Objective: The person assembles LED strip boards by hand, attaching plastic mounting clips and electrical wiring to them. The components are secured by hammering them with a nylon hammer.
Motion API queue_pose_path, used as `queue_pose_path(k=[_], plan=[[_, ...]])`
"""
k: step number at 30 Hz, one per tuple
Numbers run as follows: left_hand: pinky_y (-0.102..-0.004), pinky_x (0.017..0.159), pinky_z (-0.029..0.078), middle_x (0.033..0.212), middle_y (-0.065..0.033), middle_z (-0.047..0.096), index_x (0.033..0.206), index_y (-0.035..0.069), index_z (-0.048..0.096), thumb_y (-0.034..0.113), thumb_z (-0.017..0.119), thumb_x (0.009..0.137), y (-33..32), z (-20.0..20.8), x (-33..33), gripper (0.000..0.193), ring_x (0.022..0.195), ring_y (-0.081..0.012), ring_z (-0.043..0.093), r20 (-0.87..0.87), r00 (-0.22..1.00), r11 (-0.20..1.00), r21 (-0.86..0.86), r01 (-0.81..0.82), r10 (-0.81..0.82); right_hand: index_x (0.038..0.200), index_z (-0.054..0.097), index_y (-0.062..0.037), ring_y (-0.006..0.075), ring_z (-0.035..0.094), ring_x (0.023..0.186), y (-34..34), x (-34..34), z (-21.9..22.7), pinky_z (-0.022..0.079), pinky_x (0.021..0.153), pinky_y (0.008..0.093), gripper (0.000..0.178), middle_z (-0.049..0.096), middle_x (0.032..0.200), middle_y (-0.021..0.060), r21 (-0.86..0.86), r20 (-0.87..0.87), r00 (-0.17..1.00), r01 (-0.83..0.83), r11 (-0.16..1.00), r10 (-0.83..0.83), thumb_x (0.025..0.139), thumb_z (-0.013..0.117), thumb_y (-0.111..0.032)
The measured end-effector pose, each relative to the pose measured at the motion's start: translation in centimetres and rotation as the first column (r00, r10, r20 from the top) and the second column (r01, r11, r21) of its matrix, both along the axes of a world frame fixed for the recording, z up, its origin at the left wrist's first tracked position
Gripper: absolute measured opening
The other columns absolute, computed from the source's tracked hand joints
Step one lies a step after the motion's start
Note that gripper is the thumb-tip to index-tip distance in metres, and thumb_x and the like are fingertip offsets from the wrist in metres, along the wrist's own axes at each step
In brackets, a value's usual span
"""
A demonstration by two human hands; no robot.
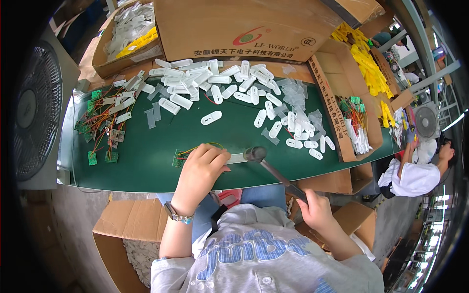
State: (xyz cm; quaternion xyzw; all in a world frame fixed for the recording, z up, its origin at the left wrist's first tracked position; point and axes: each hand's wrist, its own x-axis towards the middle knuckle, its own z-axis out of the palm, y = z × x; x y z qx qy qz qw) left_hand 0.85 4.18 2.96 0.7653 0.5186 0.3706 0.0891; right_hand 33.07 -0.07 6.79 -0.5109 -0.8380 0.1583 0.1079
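My left hand (204, 163) is closed over a narrow whitish piece (237, 158) lying on the green table near its front edge. Its exact kind is hard to tell, since my fingers cover part of it. Beside that hand lies a green circuit board (178, 157), with red and yellow wires running toward my fingers. My right hand (317, 210) grips the dark handle of a hammer (278, 175). The hammer's round dark head, slightly blurred, is at the right end of the whitish piece; whether they touch I cannot tell.
White plastic casings (195, 78) are strewn across the back, with clear plastic pieces (295, 97) at right. Wired circuit boards (105, 115) heap at left. Cardboard boxes (234, 34) border the table. A fan (39, 102) stands left; a co-worker in white (410, 176) sits right.
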Motion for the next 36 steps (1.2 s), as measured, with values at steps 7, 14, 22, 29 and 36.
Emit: queue_pose_path(k=[7, 14, 22, 29, 36], plan=[[-0.04, 0.084, 0.051, 0.098, -0.0081, 0.067, 0.099, 0.003, 0.064, 0.011, 0.079, 0.07, -0.3, 0.3, -0.1, 0.034, 0.097, -0.0298, 0.06, 0.002, 1.0, 0.998, -0.061, -0.028, 0.028, 0.101, 0.058, 0.0008, 0.029, 0.064, 0.054, 0.5, -0.6, 0.8, 0.049, 0.051, 0.0386, 0.017, 0.062, 0.066, 0.0125, 0.03, -0.246, 0.969, 0.023, 0.999, -0.014, 0.089, 0.067, -0.008], [-0.0416, 0.086, 0.051, 0.109, -0.0123, 0.065, 0.11, 0.001, 0.058, 0.016, 0.084, 0.067, -0.5, 0.0, 0.0, 0.053, 0.103, -0.0334, 0.06, 0.093, 0.993, 0.99, -0.126, -0.066, 0.078, 0.104, 0.058, -0.0031, 0.0345, 0.065, 0.061, 1.0, -2.5, 0.0, 0.051, 0.053, 0.0414, 0.021, 0.065, 0.072, 0.0145, -0.003, -0.028, 0.998, -0.048, 0.999, 0.048, 0.087, 0.069, -0.008], [-0.0414, 0.087, 0.051, 0.111, -0.0121, 0.065, 0.112, 0.001, 0.059, 0.017, 0.083, 0.068, -0.5, -0.1, 0.1, 0.052, 0.106, -0.0327, 0.058, 0.071, 0.995, 0.989, -0.131, -0.063, 0.072, 0.104, 0.058, -0.0024, 0.0357, 0.065, 0.064, 2.7, -2.7, 0.5, 0.049, 0.056, 0.0428, 0.022, 0.065, 0.076, 0.0144, -0.013, -0.263, 0.965, 0.023, 1.0, -0.026, 0.09, 0.068, -0.016], [-0.043, 0.09, 0.049, 0.112, -0.009, 0.065, 0.108, 0.004, 0.068, 0.013, 0.078, 0.071, -0.5, 0.3, 0.1, 0.04, 0.105, -0.0318, 0.058, -0.071, 0.997, 0.995, -0.083, -0.049, 0.043, 0.101, 0.059, -0.0023, 0.0383, 0.063, 0.066, 7.1, -2.9, -1.0, 0.048, 0.06, 0.0467, 0.021, 0.064, 0.074, 0.0163, -0.204, -0.244, 0.969, -0.022, 0.979, -0.029, 0.091, 0.069, -0.018], [-0.0425, 0.085, 0.049, 0.108, -0.0091, 0.065, 0.1, 0.003, 0.066, 0.007, 0.075, 0.074, -0.4, 0.4, 0.6, 0.028, 0.1, -0.0313, 0.06, -0.134, 0.991, 0.999, -0.036, 0.024, -0.029, 0.122, 0.059, 0.0001, 0.0343, 0.058, 0.11, 7.2, -6.9, 0.9, 0.051, 0.091, 0.0418, 0.053, 0.057, 0.125, 0.0146, 0.281, -0.142, 0.964, -0.178, 0.943, 0.225, 0.076, 0.079, -0.017]])
